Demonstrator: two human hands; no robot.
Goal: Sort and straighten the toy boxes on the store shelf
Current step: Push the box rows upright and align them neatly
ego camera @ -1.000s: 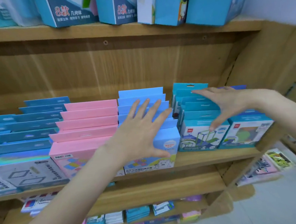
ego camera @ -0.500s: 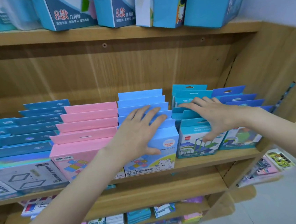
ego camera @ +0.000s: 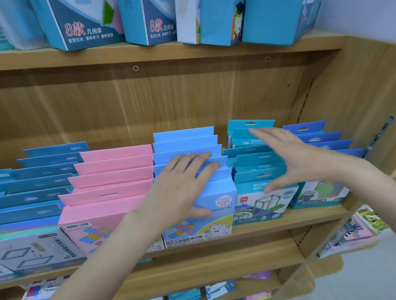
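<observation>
Head view: your wooden shelf carries upright rows of toy boxes along its front edge, teal at the left end, then pink boxes, light blue boxes and teal boxes towards the right end. Your left hand presses flat, fingers straight, on the light blue row. Your right hand spreads open above the teal boxes.
</observation>
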